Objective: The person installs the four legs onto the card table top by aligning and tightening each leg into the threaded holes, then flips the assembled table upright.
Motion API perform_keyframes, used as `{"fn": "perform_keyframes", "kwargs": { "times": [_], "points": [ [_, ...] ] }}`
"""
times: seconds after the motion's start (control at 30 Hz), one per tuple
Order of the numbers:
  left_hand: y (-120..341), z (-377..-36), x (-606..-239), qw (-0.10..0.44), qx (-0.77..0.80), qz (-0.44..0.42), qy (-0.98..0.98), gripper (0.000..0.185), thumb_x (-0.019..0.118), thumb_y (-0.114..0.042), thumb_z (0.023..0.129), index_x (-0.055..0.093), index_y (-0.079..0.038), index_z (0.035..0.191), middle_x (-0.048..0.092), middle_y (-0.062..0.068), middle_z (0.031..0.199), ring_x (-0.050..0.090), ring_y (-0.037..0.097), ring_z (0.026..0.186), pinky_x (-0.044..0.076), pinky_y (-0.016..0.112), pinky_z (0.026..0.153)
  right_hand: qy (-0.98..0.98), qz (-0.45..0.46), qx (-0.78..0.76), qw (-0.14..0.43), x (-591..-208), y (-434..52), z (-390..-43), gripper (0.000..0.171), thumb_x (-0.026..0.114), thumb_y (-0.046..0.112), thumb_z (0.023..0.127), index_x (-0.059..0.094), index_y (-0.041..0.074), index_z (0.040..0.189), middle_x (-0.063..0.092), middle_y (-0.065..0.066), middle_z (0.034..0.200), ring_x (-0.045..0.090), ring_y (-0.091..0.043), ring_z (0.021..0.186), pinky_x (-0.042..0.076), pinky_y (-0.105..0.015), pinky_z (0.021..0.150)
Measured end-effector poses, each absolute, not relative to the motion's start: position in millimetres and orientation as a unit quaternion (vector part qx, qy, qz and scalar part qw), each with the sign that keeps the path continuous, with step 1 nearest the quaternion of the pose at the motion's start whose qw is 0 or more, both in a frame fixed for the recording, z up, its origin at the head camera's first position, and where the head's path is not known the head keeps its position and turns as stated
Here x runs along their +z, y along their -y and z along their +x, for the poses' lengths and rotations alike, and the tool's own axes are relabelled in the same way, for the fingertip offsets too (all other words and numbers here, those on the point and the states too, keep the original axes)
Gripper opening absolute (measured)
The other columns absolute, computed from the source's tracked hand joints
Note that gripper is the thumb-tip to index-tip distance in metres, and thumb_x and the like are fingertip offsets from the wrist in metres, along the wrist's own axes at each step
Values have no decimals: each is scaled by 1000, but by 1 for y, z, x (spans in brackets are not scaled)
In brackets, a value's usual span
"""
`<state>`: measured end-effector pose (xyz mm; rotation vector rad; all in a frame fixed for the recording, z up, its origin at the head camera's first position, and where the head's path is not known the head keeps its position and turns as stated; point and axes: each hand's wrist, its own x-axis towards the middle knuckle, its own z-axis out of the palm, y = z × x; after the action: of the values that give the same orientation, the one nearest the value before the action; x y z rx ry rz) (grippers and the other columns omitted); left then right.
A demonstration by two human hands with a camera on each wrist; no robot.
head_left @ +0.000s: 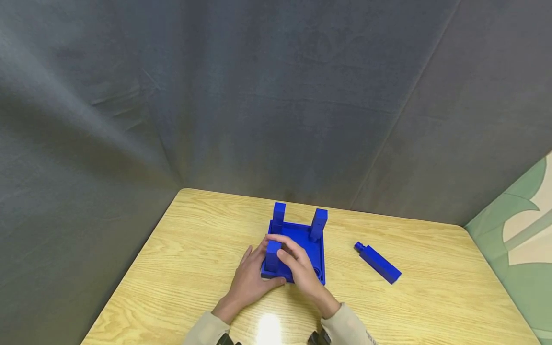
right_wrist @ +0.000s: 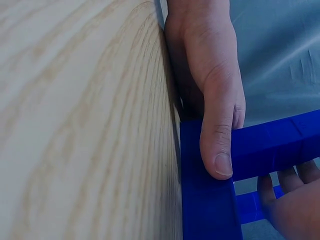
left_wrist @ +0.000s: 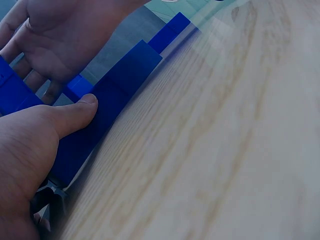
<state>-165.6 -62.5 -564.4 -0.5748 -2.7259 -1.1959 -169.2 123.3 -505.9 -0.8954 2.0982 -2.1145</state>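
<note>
A blue square base (head_left: pixel 302 235) with a raised rim lies on the table. Blue square posts stand upright at its far left corner (head_left: pixel 279 213), far right corner (head_left: pixel 319 222) and near left corner. My right hand (head_left: pixel 305 277) holds the near left post (head_left: pixel 272 256) between thumb and fingers. Around the base's near left corner my left hand (head_left: pixel 247 286) grips, its thumb against the front wall (right_wrist: pixel 207 200). A round socket (head_left: pixel 317 272) shows at the near right corner, partly behind the right wrist. To the right lies a loose blue post (head_left: pixel 379 263) with a narrower threaded-looking end.
The wood-grained table (head_left: pixel 194 230) reaches out on both sides of the base. Grey cloth (head_left: pixel 276 120) hangs behind it and at the left. Green-and-cream patterned fabric (head_left: pixel 517 258) shows at the right.
</note>
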Motion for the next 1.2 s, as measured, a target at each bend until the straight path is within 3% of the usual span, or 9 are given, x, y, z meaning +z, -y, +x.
{"fn": "perform_keyframes", "kwargs": {
  "times": [0.2,0.5,0.93,1.03,1.2],
  "points": [
    [63,-166,-565,52,-392,-185,900,117,91,-54,86,31,-9,176,39,11,177,42,29,161,16,56,139,-696,-281,-660,-25,-508,-121,-169,37,55,0,113,63,-2,149,63,-27,152,59,-13,142,47,-23,117],
    [64,-165,-563,53,-403,-194,893,109,88,-59,87,38,-17,174,36,13,179,39,29,163,15,56,139,-746,-211,-625,-84,-506,-116,-166,32,73,4,105,71,6,136,74,-12,137,64,-16,131,52,-28,114],
    [64,-163,-561,48,-414,-183,890,115,90,-57,86,34,-10,175,34,13,179,37,31,164,13,55,140,-776,-154,-603,-105,-501,-112,-163,26,85,10,98,72,12,121,78,0,124,71,-22,118,57,-58,108],
    [64,-163,-561,50,-411,-185,891,115,90,-56,86,34,-10,175,35,13,179,38,31,164,14,55,139,-777,-161,-599,-107,-500,-114,-163,25,83,10,100,72,12,122,78,0,125,71,-23,118,57,-57,107],
    [63,-163,-560,47,-408,-188,892,114,91,-54,87,33,-10,175,33,12,180,37,30,164,13,55,140,-755,-220,-610,-101,-504,-119,-166,29,63,9,111,67,4,140,74,-17,132,69,-23,124,56,-38,110]
  ]
}}
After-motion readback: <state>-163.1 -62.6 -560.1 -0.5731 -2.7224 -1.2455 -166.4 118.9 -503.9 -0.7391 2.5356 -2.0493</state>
